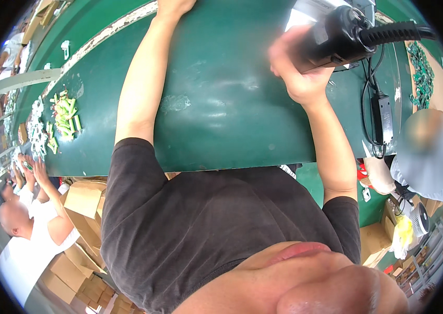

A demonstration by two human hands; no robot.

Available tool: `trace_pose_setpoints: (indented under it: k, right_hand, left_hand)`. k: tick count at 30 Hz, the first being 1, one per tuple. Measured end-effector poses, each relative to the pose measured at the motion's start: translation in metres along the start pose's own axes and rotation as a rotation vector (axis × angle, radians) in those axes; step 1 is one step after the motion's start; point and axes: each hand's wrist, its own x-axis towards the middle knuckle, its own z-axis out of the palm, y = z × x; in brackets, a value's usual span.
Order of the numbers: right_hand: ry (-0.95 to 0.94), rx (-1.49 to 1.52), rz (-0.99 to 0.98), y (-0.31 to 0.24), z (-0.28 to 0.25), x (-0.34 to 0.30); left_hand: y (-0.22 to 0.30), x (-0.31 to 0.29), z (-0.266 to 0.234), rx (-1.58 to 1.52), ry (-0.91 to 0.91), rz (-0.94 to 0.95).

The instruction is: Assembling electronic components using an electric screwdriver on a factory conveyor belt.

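Observation:
My right hand (302, 81) is wrapped round a black corded electric screwdriver (331, 41) at the upper right. The tool lies tilted, with its thick ribbed cable (394, 34) running off to the right; its tip is hidden, and my fingers are partly blurred. Just behind it is a white, box-like thing with print (310, 11), partly covered by the tool. My left hand (177, 5) reaches to the far edge of the view, where its fingers are cut off. Under both forearms is the green tabletop (232, 115).
A black power adapter (382, 118) with cords lies right of my forearm. Yellow-green cylinders (65, 115) and whitish parts (37, 128) are heaped at the left. Small green pieces (421, 73) lie far right. Co-workers sit left (38, 225) and right (425, 157); cardboard boxes (82, 201) stand below.

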Motion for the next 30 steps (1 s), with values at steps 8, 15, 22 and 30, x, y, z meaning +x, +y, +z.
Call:
trace_pose_setpoints:
  k: [8, 15, 22, 30]
  right_hand:
    - [0.02, 0.066, -0.012, -0.001, 0.004, 0.001]
    - [0.075, 0.199, 0.071, 0.001, 0.004, -0.002]
    - [0.03, 0.131, 0.068, -0.001, 0.004, -0.004]
    - [0.036, 0.167, 0.05, 0.0, 0.008, -0.002]
  left_hand:
    - [-0.013, -0.007, 0.0, -0.168, -0.009, -0.32]
    - [-0.005, -0.007, -0.004, -0.113, -0.131, -0.196]
    - [-0.012, -0.009, -0.006, -0.113, 0.06, -0.149]
    - [-0.017, -0.014, -0.005, 0.205, -0.005, 0.041]
